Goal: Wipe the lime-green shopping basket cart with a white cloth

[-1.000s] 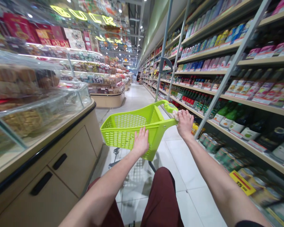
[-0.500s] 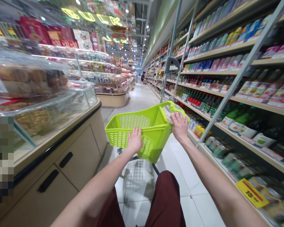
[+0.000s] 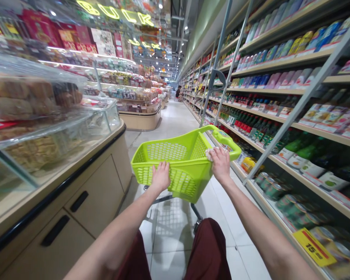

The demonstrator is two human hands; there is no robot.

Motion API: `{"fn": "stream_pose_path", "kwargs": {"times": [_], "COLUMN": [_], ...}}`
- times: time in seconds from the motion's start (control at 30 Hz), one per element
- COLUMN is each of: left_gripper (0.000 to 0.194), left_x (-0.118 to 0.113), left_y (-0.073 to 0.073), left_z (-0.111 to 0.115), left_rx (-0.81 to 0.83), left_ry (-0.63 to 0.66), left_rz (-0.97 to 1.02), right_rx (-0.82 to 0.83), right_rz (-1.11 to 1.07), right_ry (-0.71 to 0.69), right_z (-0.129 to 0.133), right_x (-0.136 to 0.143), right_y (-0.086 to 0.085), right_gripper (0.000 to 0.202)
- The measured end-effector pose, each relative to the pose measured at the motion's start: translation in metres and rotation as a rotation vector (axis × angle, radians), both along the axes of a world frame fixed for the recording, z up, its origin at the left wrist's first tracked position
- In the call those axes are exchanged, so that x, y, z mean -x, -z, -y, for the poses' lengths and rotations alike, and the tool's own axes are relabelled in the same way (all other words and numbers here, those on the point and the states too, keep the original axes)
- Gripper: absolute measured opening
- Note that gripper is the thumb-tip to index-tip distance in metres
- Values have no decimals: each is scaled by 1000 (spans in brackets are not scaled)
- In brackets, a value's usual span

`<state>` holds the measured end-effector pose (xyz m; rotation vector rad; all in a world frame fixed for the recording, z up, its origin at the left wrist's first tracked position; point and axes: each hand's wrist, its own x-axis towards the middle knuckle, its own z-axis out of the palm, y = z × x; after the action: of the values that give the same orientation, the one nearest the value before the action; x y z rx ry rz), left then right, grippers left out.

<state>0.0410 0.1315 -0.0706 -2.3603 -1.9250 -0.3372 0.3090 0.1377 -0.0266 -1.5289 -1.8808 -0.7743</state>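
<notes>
Green plastic cart (image 3: 175, 163) is rolling along the aisle.
Left hand (image 3: 161, 175) and right hand (image 3: 220, 165) are gripping its stiff rim; it looks light.

One green basket cart (image 3: 177, 163); two hands: left hand (image 3: 161, 177), right hand (image 3: 221, 164).

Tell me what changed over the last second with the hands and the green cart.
The green cart swung from angled toward the right-hand shelves to pointing more squarely down the aisle. The left hand shifted from the basket's back wall up to its rim. The right hand stays on the handle, a white cloth under its fingers. The basket is empty as before.
</notes>
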Motion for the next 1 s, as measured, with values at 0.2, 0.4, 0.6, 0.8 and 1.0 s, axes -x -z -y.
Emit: {"fn": "stream_pose_path", "kwargs": {"times": [0.2, 0.4, 0.6, 0.8, 1.0], "left_gripper": [70, 68, 72, 71, 70], "left_x": [-1, 29, 40, 39, 53], "left_y": [6, 7, 12, 16, 19], "left_z": [6, 6, 14, 19, 26], "left_rx": [1, 36, 41, 29, 26], "left_ry": [55, -113, -144, -120, -171], "left_rz": [14, 13, -9, 10, 1], "right_rx": [260, 264, 262, 313, 268], "right_rz": [125, 100, 63, 129, 25], "right_ry": [-114, -77, -50, -263, -73], "right_z": [-5, -9, -14, -10, -21], "right_x": [56, 62, 71, 124, 97], "right_y": [20, 19, 31, 47, 38], "right_gripper": [38, 40, 38, 38, 40]}}
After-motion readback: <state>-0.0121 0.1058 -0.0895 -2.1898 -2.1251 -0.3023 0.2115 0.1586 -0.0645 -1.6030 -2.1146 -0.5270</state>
